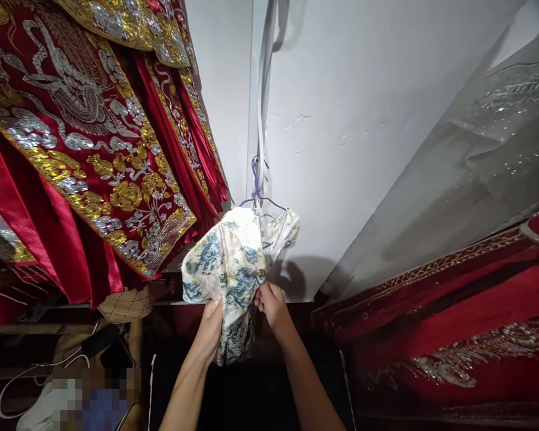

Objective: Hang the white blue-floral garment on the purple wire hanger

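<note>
A white floral garment [240, 263] with blue and green flowers hangs on a thin purple hanger [255, 179] against the white wall. My left hand [212, 326] grips the garment's cloth at its lower left, thumb on the front and the other fingers hidden behind. At its right edge, my right hand [269, 302] is closed with the fingers pinched on the cloth. One side of the garment droops off to the left, while its right shoulder part stays on the hanger. The lower end bunches into folds between my forearms.
Red dresses with gold and silver embroidery [117, 173] hang at the left. On the right are a sheer sparkly white cloth [512, 137] and a red embroidered garment [467, 311]. A quilted tan bag [126, 305] and a white cable [9, 389] lie at the lower left.
</note>
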### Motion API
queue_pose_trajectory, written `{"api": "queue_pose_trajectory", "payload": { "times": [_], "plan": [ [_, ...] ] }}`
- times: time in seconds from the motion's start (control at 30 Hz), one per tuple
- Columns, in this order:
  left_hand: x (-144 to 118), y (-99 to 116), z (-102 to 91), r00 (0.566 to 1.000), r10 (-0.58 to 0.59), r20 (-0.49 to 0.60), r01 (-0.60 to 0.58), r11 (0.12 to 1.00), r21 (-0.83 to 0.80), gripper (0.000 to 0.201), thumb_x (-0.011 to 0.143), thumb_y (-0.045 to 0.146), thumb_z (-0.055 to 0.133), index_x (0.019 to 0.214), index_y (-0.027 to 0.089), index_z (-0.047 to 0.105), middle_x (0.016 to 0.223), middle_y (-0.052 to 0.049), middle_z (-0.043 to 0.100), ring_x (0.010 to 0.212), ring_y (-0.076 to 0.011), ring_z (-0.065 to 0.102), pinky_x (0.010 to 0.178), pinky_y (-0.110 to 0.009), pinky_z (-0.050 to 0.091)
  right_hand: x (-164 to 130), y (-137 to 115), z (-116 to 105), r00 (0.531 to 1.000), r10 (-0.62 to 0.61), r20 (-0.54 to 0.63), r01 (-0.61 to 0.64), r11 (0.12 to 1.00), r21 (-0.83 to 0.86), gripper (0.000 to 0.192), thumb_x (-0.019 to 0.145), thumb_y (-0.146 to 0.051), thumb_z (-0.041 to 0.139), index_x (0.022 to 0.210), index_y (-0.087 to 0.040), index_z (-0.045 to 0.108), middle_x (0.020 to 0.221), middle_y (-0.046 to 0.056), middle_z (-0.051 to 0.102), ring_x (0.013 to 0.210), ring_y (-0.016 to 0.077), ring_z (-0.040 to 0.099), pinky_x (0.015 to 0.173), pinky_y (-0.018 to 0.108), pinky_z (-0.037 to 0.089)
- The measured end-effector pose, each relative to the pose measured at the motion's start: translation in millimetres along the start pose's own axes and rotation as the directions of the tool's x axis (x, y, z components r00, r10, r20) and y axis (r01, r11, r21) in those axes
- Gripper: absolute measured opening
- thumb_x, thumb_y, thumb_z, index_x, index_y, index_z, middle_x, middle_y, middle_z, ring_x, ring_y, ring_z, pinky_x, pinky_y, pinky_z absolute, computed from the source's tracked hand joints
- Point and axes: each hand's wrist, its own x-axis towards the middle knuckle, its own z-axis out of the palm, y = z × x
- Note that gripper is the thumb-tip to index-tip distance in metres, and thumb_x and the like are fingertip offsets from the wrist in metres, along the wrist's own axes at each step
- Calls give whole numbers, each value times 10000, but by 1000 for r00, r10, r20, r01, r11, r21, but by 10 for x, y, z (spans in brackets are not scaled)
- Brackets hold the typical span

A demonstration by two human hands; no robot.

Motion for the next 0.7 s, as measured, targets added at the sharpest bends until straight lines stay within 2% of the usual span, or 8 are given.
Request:
{"api": "queue_pose_trajectory", "payload": {
  "times": [0.13, 0.2, 0.27, 0.33, 0.4, 0.5, 0.57, 0.7],
  "plan": [
    [3, 28, -53, 999, -28, -31, 26, 997, -67, 508, 692, 546, 780, 1035, 173, 743, 893, -114, 769, 975, -325, 713, 899, -431, 537, 38, 9, -90, 992, 105, 63, -97, 988, -124, 507, 845, -599, 532, 516, -213, 519, 487, 23, 537, 454, 141, 432, 500, 295, 338],
    [67, -26, -99, 986, 36, -161, -50, 995, -88, 473, 766, 534, 721, 1094, 194, 710, 977, -108, 760, 1072, -317, 685, 941, -430, 526, -19, 46, -171, 995, 93, 38, -87, 987, -135, 440, 853, -503, 535, 526, -210, 541, 517, 28, 575, 473, 142, 452, 520, 292, 354],
    [139, -130, -132, 909, 200, -366, -218, 976, -7, 478, 818, 494, 671, 1218, 234, 632, 1156, -90, 711, 1227, -297, 605, 1022, -415, 485, -96, 79, -238, 996, 84, 30, -79, 985, -155, 417, 863, -451, 527, 527, -205, 557, 511, 21, 572, 472, 138, 442, 524, 290, 348],
    [174, -263, -131, 769, 412, -489, -366, 911, 192, 564, 828, 439, 659, 1346, 271, 511, 1368, -79, 580, 1369, -276, 474, 1118, -394, 402, -165, 99, -268, 994, 99, 38, -91, 981, -171, 435, 876, -454, 510, 526, -201, 568, 481, 12, 545, 452, 136, 415, 508, 293, 325],
    [152, -398, -77, 726, 558, -403, -429, 825, 369, 555, 832, 396, 657, 1347, 277, 488, 1433, -87, 489, 1406, -271, 415, 1167, -384, 335, -209, 104, -256, 992, 114, 54, -103, 979, -175, 455, 881, -476, 507, 525, -199, 570, 461, 5, 523, 445, 137, 411, 500, 294, 311],
    [51, -554, 88, 848, 530, -7, -475, 767, 432, 346, 841, 331, 657, 1178, 267, 608, 1287, -96, 575, 1289, -281, 515, 1133, -394, 363, -246, 85, -197, 992, 91, 89, -76, 983, -165, 463, 892, -485, 501, 535, -197, 561, 445, -8, 479, 456, 139, 422, 509, 291, 309],
    [-4, -616, 204, 876, 448, 179, -480, 780, 402, 270, 845, 296, 653, 1113, 270, 644, 1168, -89, 633, 1173, -283, 583, 1063, -397, 417, -272, 47, -176, 993, 53, 102, -35, 985, -166, 449, 898, -471, 504, 547, -196, 547, 449, -17, 448, 471, 137, 418, 517, 289, 303],
    [21, -642, 302, 863, 448, 234, -505, 781, 367, 111, 892, 306, 599, 976, 250, 645, 957, -68, 651, 941, -258, 627, 901, -374, 482, -355, -78, -231, 978, -34, 205, 74, 980, -186, 419, 925, -429, 495, 581, -192, 519, 506, -17, 455, 531, 135, 426, 550, 283, 309]
  ]
}}
